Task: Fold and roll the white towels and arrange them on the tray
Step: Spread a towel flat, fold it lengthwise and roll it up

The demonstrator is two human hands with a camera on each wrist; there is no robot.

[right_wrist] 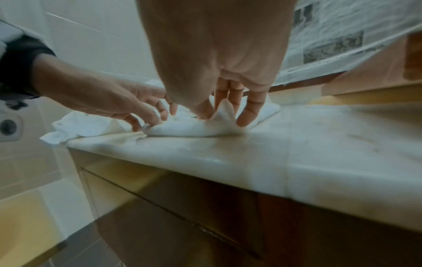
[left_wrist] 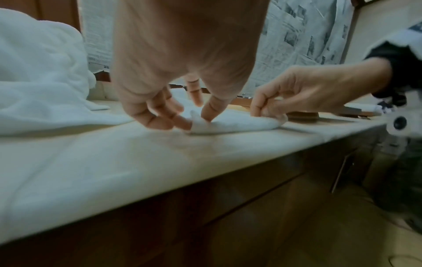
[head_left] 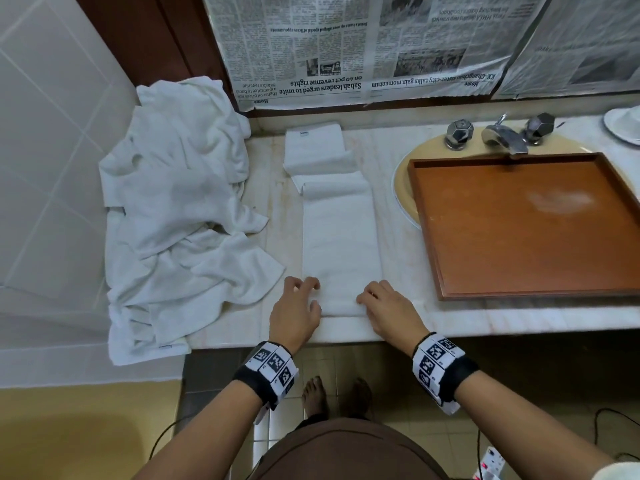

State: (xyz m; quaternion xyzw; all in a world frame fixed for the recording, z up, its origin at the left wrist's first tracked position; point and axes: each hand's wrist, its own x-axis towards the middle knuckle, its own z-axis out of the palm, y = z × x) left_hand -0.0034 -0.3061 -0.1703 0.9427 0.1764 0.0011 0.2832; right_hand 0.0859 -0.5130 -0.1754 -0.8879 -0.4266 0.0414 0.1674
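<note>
left hand (head_left: 295, 308): at near left corner of the folded towel (head_left: 341, 244); thumb and fingers (left_wrist: 180, 120) curled, grip closed on the towel's near edge, corner pinched up off the counter (head_left: 398, 320)
right hand (head_left: 389, 310): at near right corner of the same towel; left wrist view shows thumb and fingers pinching the raised edge, grip closed on it
folded towel: long narrow white strip lying flat on the counter, running from the front edge back toward the wall; far end doubled over in loose folds; near end lifted a little between both hands
towel pile (head_left: 180, 216): crumpled white towels heaped on the counter's left end, just beside the strip, one corner hanging over the front edge
tray (head_left: 519, 296): brown wooden, right of the strip, apart from it, sitting over the sink (head_left: 401, 178)
faucet (head_left: 502, 136): chrome, two handles, behind the tray
newspaper (head_left: 346, 46): sheets covering the wall behind the counter
dish (head_left: 623, 126): white, far right corner, cut off by frame edge
</note>
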